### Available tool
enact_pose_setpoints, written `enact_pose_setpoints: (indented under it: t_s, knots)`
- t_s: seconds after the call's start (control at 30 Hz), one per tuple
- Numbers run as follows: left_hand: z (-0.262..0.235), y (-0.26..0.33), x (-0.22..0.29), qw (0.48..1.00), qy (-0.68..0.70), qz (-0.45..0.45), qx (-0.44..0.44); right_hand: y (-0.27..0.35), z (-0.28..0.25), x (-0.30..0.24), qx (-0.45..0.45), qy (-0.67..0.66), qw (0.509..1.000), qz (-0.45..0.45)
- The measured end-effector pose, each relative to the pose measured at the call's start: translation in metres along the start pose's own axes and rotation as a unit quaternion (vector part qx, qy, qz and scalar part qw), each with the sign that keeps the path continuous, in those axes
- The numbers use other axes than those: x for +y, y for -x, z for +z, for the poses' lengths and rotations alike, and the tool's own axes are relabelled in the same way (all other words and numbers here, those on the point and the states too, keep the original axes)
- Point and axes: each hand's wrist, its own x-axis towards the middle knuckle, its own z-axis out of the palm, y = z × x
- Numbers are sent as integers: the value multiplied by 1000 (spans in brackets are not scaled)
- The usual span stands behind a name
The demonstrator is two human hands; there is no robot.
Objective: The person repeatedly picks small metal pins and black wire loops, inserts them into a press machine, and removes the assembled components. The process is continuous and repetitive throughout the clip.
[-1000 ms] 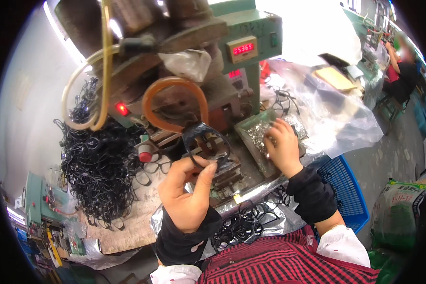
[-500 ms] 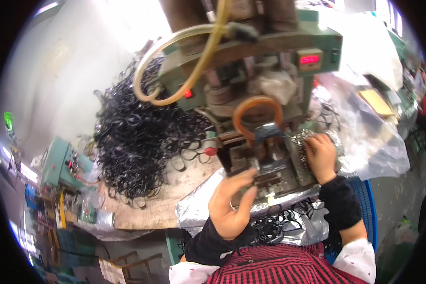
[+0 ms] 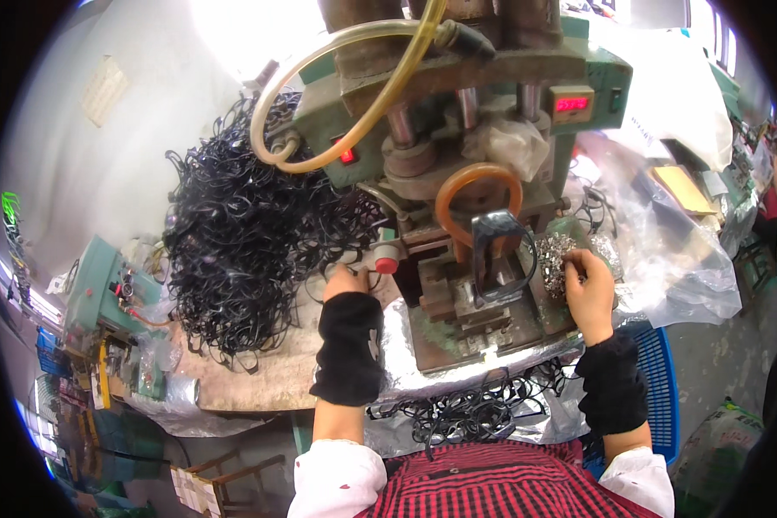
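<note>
My left hand (image 3: 347, 281), in a black wrist sleeve, rests at the edge of a big heap of black rubber loops (image 3: 242, 233), right beside a red button (image 3: 387, 260) on the green press machine (image 3: 527, 86). Its fingers curl away from me, so I cannot see what they touch. A black loop (image 3: 495, 255) stands upright on the press fixture (image 3: 466, 311), below an orange ring (image 3: 479, 200). My right hand (image 3: 589, 287) is on a pile of small shiny metal pieces (image 3: 558, 255), fingertips pinched among them.
A yellow hose (image 3: 337, 95) loops over the machine's left side. Clear plastic bags (image 3: 673, 250) lie to the right and a blue crate (image 3: 656, 406) sits low on the right. More black loops (image 3: 475, 414) hang in foil at the bench's front edge. Another person's sleeve (image 3: 773, 186) shows far right.
My left hand let go of the black loop, which now stands on the fixture, and moved left to the red button. My right hand stayed on the metal pieces.
</note>
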Motion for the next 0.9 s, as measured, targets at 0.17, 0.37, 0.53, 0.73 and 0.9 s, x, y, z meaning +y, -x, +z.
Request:
enact_pose_setpoints:
  t_s: [0.17, 0.37, 0.53, 0.73, 0.9]
  knots:
    - [-20, 24, -12, 988, -3, 63, -142, 29, -36, 7, 71, 89, 991, -74]
    - [-50, 42, -11, 876, 426, 70, -217, 24, -45, -41, -71, -205, 973, 84]
    - [-55, 65, 18, 864, 481, 151, -2, -11, -3, -94, -121, -351, 928, 40]
    - [-51, 107, 2, 762, 643, 72, 13, 7, 17, -103, -128, -475, 863, 119]
    - [-145, 133, 81, 630, 695, 331, 105, 0, 7, -108, -167, -483, 849, 138]
